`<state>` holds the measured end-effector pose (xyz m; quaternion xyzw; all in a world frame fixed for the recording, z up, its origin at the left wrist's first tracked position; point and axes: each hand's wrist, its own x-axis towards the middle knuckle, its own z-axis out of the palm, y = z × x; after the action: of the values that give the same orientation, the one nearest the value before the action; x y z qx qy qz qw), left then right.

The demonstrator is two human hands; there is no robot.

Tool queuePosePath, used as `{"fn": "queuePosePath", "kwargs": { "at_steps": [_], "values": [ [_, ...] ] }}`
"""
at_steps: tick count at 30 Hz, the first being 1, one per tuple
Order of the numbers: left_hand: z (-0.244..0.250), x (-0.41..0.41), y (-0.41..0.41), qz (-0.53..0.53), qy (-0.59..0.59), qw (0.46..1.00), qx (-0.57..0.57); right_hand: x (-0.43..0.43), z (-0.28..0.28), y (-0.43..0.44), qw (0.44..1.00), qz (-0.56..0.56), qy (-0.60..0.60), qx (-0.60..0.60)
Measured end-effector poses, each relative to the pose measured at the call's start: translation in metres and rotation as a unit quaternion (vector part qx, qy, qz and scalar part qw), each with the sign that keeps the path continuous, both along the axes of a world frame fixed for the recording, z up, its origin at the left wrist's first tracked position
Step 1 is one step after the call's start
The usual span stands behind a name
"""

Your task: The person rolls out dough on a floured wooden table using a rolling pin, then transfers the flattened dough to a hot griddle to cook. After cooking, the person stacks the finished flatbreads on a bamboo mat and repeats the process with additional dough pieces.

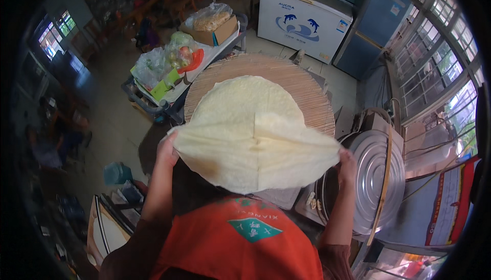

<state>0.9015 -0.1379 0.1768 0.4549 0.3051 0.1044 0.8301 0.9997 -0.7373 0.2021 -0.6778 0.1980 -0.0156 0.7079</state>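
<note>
A large, thin, pale flatbread (230,153) stretches between my hands, creased across its middle and blurred at the right end. My left hand (168,150) pinches its left edge. At the opposite edge, my right hand (346,163) grips it with the arm extended. Behind it, a round pale sheet (249,92) lies flat on a round straw mat (314,92). I cannot tell whether this sheet joins the held flatbread or is a separate one underneath. Below the held flatbread is my red apron (215,238), which bears writing.
At right, a round metal lid (364,188) carries a wooden stick (384,188). Beyond the mat's left side stands a trolley (168,107) with plastic bags (151,65) and a cardboard box (222,34). A white Aucma chest freezer (299,19) and a blue refrigerator (368,30) stand behind.
</note>
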Motion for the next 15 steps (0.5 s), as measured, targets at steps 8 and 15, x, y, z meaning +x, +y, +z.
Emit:
{"fn": "queuePosePath", "kwargs": {
  "at_steps": [8,15],
  "values": [
    [0.026,0.035,-0.083,-0.079,-0.098,0.727,0.675,-0.02,-0.033,0.065,0.942,0.11,-0.157,-0.277],
    [-0.006,0.138,-0.142,-0.325,-0.071,0.564,0.756,0.032,-0.003,0.193,0.831,0.275,-0.34,-0.344]
  ]
}}
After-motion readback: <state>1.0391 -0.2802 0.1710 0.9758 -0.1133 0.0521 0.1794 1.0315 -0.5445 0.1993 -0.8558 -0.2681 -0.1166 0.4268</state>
